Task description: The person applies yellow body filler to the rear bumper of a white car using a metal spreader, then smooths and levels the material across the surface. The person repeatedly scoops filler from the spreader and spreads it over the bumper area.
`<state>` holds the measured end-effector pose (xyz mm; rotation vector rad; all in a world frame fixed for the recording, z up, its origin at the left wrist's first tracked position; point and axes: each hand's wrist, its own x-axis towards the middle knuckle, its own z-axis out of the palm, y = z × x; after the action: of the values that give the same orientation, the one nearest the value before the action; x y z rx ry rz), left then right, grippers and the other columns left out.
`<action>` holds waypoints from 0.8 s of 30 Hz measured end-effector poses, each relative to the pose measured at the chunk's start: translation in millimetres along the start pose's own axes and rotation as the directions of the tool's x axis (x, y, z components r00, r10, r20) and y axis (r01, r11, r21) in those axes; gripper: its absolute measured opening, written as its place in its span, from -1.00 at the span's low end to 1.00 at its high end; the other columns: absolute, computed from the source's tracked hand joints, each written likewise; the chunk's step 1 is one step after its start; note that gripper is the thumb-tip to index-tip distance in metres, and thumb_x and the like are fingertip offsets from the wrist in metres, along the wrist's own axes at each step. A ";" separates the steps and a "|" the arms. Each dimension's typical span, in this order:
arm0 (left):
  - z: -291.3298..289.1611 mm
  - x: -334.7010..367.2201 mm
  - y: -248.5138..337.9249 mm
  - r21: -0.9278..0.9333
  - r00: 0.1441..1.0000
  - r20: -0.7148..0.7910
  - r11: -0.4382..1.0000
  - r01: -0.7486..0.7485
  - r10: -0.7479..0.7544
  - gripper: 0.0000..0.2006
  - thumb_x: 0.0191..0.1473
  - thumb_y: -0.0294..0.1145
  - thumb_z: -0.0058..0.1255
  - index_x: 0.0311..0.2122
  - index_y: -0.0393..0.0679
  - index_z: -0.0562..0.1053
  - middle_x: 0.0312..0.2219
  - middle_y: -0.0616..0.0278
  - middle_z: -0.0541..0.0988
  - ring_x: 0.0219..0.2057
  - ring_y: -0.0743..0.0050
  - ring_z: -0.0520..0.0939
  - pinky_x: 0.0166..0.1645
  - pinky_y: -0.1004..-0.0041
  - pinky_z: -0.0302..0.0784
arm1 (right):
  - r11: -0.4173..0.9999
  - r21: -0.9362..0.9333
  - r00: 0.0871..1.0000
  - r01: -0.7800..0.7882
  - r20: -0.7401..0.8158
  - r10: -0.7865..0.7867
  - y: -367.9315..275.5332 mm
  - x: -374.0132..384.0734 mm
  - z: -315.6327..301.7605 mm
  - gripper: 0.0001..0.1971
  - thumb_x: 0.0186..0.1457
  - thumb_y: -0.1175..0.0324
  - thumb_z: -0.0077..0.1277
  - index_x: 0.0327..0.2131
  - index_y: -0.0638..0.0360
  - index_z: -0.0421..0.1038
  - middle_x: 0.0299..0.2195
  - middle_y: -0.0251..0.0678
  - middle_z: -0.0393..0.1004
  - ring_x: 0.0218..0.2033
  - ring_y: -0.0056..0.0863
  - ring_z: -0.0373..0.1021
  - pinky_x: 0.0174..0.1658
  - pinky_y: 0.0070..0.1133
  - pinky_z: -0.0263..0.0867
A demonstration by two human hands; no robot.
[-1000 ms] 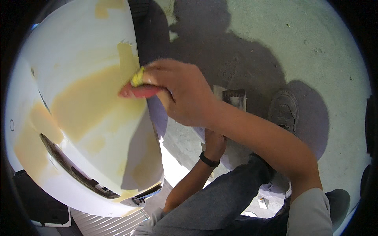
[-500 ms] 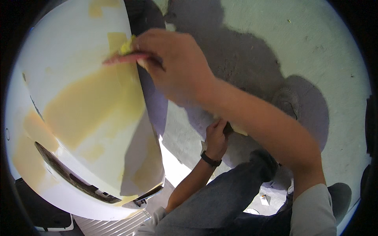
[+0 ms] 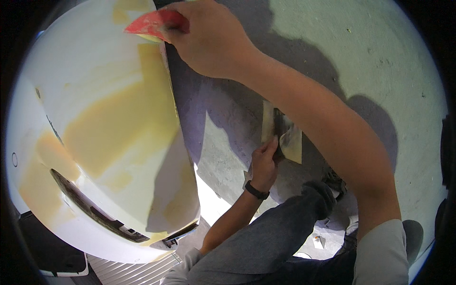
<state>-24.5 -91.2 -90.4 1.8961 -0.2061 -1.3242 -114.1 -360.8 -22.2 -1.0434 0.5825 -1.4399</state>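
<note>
My right hand is closed on a thin red spreader. A strip of yellow filler shows under the spreader's lower edge, which lies against or just over the far right edge of a white car body panel. Broad tan and yellow filler patches cover parts of that panel. Lower down, my left hand, with a dark band at the wrist, grips a flat pale palette with dark and whitish smears on it. My right forearm hides part of the palette's right side.
A long slot with dark gaps runs along the panel's lower left. Ribbed decking lies below the panel. To the right stretches a grey concrete floor with shadows. My bent knee is close under the left hand.
My right hand has moved up along the panel's edge, and the red spreader has turned its broad face into view. The palette in my left hand shows more fully.
</note>
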 end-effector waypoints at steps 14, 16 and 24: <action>-29.4 11.3 -27.3 -0.089 0.944 0.279 0.984 -0.155 0.174 -0.75 0.25 -0.28 0.04 -0.05 -0.18 0.47 -0.13 0.19 0.56 -0.14 0.39 0.58 -0.08 0.36 0.52 | 0.998 -0.016 0.998 0.059 -0.020 -0.060 -16.4 -80.2 33.8 -0.70 -0.03 0.60 0.07 -0.16 0.21 0.52 -0.28 -0.10 0.55 -0.27 -0.09 0.52 -0.20 -0.39 0.45; -25.0 13.5 -19.1 -0.009 0.966 0.237 0.995 -0.104 0.103 -0.76 0.26 -0.28 0.03 -0.07 -0.20 0.47 -0.13 0.18 0.57 -0.13 0.40 0.58 -0.05 0.35 0.52 | 0.989 0.058 0.990 -0.132 0.053 0.129 -6.1 -61.4 23.7 -0.71 0.01 0.54 0.09 -0.13 0.19 0.52 -0.29 -0.11 0.57 -0.28 -0.13 0.53 -0.19 -0.41 0.45; -8.0 13.7 -6.7 -0.063 0.998 0.032 0.997 0.048 -0.046 -0.74 0.29 -0.25 0.00 -0.14 -0.26 0.50 -0.23 0.21 0.60 -0.20 0.45 0.61 -0.04 0.34 0.55 | 0.997 0.062 0.999 -0.038 0.033 0.036 28.2 23.0 6.5 -0.75 0.13 0.43 -0.04 -0.14 0.31 0.51 -0.29 0.12 0.55 -0.24 0.01 0.49 -0.17 -0.29 0.37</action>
<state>-13.7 -90.0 -103.7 1.8384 -0.1339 -1.3752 -91.7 -386.2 -37.0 -0.9991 0.5277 -1.3981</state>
